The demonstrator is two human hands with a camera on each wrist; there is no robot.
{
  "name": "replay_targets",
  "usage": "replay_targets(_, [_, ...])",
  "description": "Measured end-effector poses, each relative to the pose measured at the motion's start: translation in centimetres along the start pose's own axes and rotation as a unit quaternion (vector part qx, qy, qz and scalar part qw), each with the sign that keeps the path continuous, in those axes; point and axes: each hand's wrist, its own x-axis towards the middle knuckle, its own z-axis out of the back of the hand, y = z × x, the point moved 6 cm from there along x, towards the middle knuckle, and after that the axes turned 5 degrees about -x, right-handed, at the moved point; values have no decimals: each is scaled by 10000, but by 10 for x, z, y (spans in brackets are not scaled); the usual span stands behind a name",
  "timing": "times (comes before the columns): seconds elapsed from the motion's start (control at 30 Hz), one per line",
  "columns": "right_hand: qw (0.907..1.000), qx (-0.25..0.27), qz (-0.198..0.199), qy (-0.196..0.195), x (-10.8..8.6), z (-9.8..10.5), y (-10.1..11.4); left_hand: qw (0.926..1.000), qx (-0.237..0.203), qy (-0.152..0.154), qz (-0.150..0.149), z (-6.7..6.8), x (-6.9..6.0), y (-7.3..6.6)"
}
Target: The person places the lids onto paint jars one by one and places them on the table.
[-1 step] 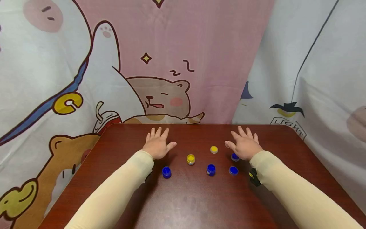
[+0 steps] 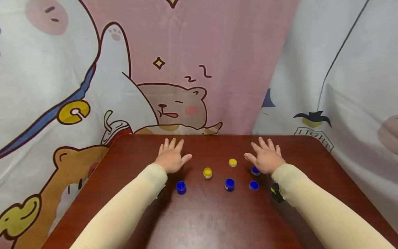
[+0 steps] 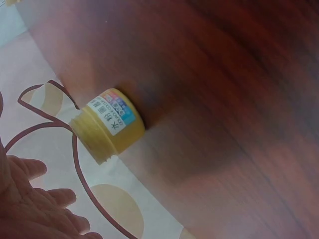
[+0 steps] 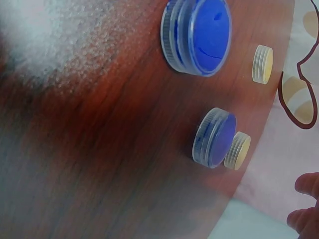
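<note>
My left hand (image 2: 170, 160), fingers spread, is above the left part of the table and holds nothing. An uncapped blue paint jar (image 2: 181, 187) stands nearer me than it. To its right is an uncapped yellow paint jar (image 2: 207, 173), whose label and threaded neck show in the left wrist view. Another blue jar (image 2: 229, 184) stands farther right. My right hand (image 2: 266, 159), also spread and holding nothing, partly covers a blue lid (image 2: 255, 171). A second blue lid (image 2: 254, 185) lies nearer me, and a yellow lid (image 2: 233, 162) to the left. The right wrist view adds another yellow lid (image 4: 238, 151).
The jars and lids are on a reddish-brown wooden table (image 2: 192, 218). A printed cartoon curtain (image 2: 236, 69) hangs behind its far edge and along the sides. Dark wrist devices (image 2: 276, 193) sit under the cream sleeves (image 2: 314, 197).
</note>
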Motion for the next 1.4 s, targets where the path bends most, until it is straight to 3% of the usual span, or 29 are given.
replay_targets(0.23, [10000, 42, 40, -17, -3, 2, 0, 9999, -59, -56, -122, -3, 1, -2])
replay_targets(0.4, [9999, 3, 133, -31, -4, 4, 1, 9981, -66, -272, -558, 0, 1, -10])
replay_targets(0.6, [9998, -40, 200, -53, -13, 8, 1, 9926, -204, -265, -1171, -2, -7, -33])
replay_targets(0.77, [9997, -139, 207, -56, -18, 7, 1, 9915, -263, -104, -1267, -4, -16, -45])
replay_targets(1.13, [9996, -135, 246, 57, -32, 11, -2, 9890, 170, 450, -1399, -15, -31, -73])
replay_targets(1.3, [9990, -303, 336, 32, -39, 13, -3, 9829, 303, 337, -1784, -22, -43, -99])
replay_targets(1.4, [9987, -355, 373, 45, -44, 12, -1, 9795, 384, 447, -1925, -32, -50, -117])
